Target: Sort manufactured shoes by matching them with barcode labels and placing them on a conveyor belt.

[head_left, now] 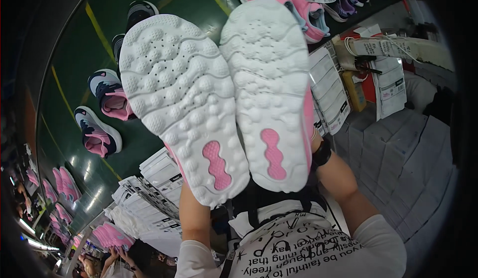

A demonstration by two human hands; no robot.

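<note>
Two sneakers are held up side by side, their thick white soles facing me. The left sneaker (181,89) and the right sneaker (269,79) have bumpy treads, small dark holes and a pink heel inset; bits of pink upper show at the edges. My left forearm (194,213) rises behind the left sneaker, and its hand is hidden there. Behind the right sneaker goes my right arm, with a dark watch (322,154) at the wrist; its fingers are covered too. Each hand appears to support the shoe in front of it.
A green table (79,39) with yellow lines carries navy-and-pink sneakers (98,132) and pink sneakers (309,16). Stacks of white printed cards (149,203) line its near edge. Grey-wrapped boxes (393,168) are at right. A co-worker's hands (118,256) touch pink shoes at lower left.
</note>
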